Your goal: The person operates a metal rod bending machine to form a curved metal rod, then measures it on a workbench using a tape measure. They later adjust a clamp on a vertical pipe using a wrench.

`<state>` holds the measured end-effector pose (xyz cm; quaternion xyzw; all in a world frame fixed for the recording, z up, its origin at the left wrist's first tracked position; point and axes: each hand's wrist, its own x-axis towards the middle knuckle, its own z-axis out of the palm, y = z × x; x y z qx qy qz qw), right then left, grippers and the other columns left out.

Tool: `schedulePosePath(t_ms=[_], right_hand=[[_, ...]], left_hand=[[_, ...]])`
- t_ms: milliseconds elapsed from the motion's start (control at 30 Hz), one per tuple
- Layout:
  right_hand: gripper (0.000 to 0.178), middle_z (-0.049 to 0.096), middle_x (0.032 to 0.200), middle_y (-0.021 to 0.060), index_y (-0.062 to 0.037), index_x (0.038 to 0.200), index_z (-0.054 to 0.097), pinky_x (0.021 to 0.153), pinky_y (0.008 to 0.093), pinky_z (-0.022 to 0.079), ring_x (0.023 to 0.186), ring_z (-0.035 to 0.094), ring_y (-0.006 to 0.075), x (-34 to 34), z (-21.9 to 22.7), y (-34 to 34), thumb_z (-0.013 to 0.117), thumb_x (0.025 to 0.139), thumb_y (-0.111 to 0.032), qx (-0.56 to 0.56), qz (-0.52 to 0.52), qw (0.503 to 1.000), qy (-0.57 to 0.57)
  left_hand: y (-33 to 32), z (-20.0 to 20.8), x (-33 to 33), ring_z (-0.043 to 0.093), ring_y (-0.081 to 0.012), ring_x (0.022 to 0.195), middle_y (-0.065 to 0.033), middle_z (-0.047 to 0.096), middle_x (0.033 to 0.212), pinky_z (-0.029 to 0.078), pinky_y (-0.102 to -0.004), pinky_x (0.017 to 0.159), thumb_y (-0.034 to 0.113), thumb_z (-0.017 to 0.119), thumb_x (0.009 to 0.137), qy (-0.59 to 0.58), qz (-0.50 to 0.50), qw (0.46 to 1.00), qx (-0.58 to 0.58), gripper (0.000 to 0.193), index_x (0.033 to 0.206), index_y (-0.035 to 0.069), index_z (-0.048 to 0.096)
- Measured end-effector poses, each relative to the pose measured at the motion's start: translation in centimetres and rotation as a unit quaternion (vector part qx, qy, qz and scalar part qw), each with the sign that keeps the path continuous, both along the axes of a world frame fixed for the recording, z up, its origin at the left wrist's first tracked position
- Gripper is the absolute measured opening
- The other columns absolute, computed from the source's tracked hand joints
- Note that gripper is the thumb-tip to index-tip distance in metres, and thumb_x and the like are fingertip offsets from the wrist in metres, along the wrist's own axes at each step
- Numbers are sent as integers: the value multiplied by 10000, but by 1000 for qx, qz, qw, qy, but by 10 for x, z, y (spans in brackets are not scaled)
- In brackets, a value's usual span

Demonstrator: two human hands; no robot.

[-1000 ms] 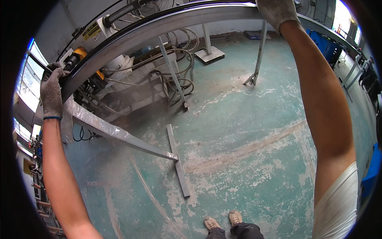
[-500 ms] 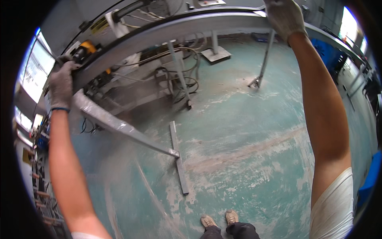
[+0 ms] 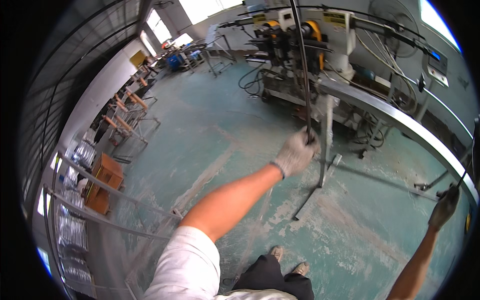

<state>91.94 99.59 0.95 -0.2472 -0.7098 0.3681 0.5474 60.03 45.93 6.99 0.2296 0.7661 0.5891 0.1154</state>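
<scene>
My left hand, in a pale knitted glove, is closed round the lower end of a long, thin dark bar. The bar rises steeply and leaves the view at the top. At the right, my gloved right hand is closed on a thin dark strip slanting up toward the right edge. Whether bar and strip are one piece, I cannot tell. Between and beyond the hands runs a grey metal rail on legs. Its near leg stands on a flat floor bar.
A machine with yellow parts stands behind the rail's left end, with hoses and a control box farther right. Left of me are a curved metal frame, silver-wrapped bundles, a brown wooden cabinet and racks with orange-brown rollers.
My view has swung left. Both hands have come away from the rail, where they held a dark strip along it. The bar in my left hand now points upward.
</scene>
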Motion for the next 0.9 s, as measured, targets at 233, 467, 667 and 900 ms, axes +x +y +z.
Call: schedulePosePath(t_ms=[233,467,667,900], right_hand=[[357,574,687,-19,-51,1237,726,565,273,432,579,532,66,-80,-2,-224,575,1253,-374,-130,98,983,83],[421,529,639,-9,-32,1152,684,545,293,417,544,511,83,-201,25,-437,545,1257,-416,-136,229,964,3],[448,549,639,10,-29,1164,676,560,285,423,578,542,98,-300,11,-593,533,1255,-443,-113,258,959,-44],[398,563,735,10,-42,1176,657,585,294,459,605,557,98,-452,-14,-721,525,1257,-409,-66,284,950,-110]], left_hand=[[-220,-6,65,700,-170,869,-57,706,956,620,-356,802,76,724,1076,-171,134,975,-51,94,1099,22,652],[-456,-21,72,691,-160,824,-51,700,883,591,-352,772,108,766,1023,-209,253,944,-38,128,1060,31,670],[-613,-39,48,697,-165,850,-53,734,896,582,-365,810,180,803,980,-180,313,925,-117,185,1049,40,706],[-742,-39,-62,670,-156,871,-37,714,911,573,-351,846,99,758,1015,-222,354,908,-27,101,1042,33,688]])
